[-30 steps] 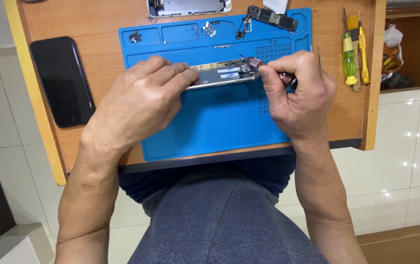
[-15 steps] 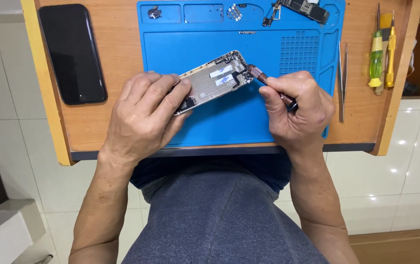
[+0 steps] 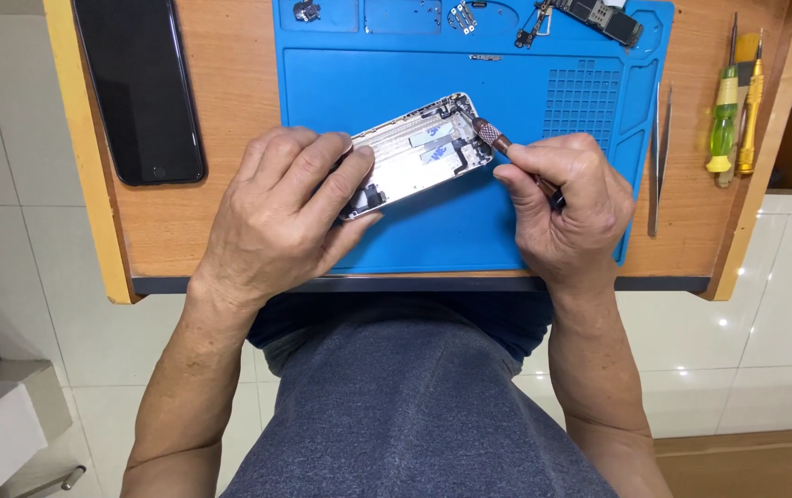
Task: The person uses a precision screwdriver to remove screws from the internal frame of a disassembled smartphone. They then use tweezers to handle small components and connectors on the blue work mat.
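An opened silver phone housing (image 3: 419,152) lies tilted on a blue work mat (image 3: 470,221), its inside facing up. My left hand (image 3: 280,207) grips its lower left end and steadies it. My right hand (image 3: 566,207) holds a small screwdriver (image 3: 497,143) with a knurled metal shaft. The tool's tip rests inside the housing near its upper right corner. Both hands sit over the front half of the mat.
A black phone screen (image 3: 142,88) lies on the wooden table (image 3: 230,111) at the left. Tweezers (image 3: 659,157) and two screwdrivers (image 3: 732,101) lie at the right. A circuit board (image 3: 599,14) and small parts (image 3: 460,14) sit in the mat's top trays.
The view has shifted so the table sits higher in the frame. The housing has turned to a steeper tilt under my left hand, and the screwdriver tip now sits at its upper right corner.
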